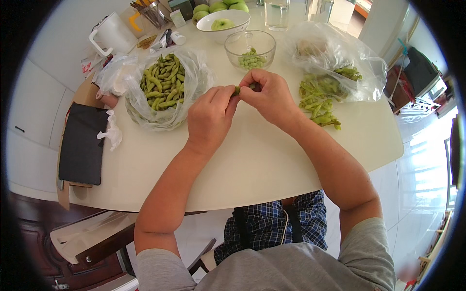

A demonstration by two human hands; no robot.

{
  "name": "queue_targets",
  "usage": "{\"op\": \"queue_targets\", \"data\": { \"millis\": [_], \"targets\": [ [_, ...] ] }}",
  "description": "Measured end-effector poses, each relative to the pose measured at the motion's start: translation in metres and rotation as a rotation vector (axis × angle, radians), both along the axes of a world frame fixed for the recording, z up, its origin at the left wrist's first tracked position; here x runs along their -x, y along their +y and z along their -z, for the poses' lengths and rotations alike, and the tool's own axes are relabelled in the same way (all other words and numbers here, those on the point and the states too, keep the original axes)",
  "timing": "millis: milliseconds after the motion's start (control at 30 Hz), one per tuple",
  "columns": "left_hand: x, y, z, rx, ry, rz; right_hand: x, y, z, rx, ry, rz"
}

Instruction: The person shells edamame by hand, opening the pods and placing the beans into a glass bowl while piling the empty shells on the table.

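My left hand (212,111) and my right hand (268,94) meet over the middle of the table, their fingertips pinching one green soybean pod (236,91) between them. The fingers hide much of the pod. Just beyond them stands a clear glass bowl (250,43) with shelled green beans (252,60) at its bottom. To the left, an open plastic bag (196,78) holds many whole pods (162,82). On the right, a loose pile of pods or split shells (317,105) lies on the tabletop, partly under another clear plastic bag (367,74).
A white bowl (238,28) holding a green fruit stands at the back, near more green fruit (200,16) and glass vessels of clear liquid (276,16). At left are a white kettle (115,34), a black flat object (83,143) on cardboard and crumpled tissue (113,131).
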State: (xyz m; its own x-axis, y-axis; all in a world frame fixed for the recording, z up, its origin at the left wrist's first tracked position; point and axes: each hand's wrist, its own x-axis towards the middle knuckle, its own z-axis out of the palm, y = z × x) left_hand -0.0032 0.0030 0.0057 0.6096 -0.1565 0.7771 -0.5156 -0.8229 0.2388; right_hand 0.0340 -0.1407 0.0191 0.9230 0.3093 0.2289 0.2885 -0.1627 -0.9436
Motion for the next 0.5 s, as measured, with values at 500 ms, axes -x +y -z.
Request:
{"op": "queue_targets", "data": {
  "millis": [500],
  "targets": [
    [-0.008, 0.005, 0.003, 0.869, 0.663, 0.322, -0.009, -0.004, 0.007, -0.365, 0.431, -0.236]
  ]
}}
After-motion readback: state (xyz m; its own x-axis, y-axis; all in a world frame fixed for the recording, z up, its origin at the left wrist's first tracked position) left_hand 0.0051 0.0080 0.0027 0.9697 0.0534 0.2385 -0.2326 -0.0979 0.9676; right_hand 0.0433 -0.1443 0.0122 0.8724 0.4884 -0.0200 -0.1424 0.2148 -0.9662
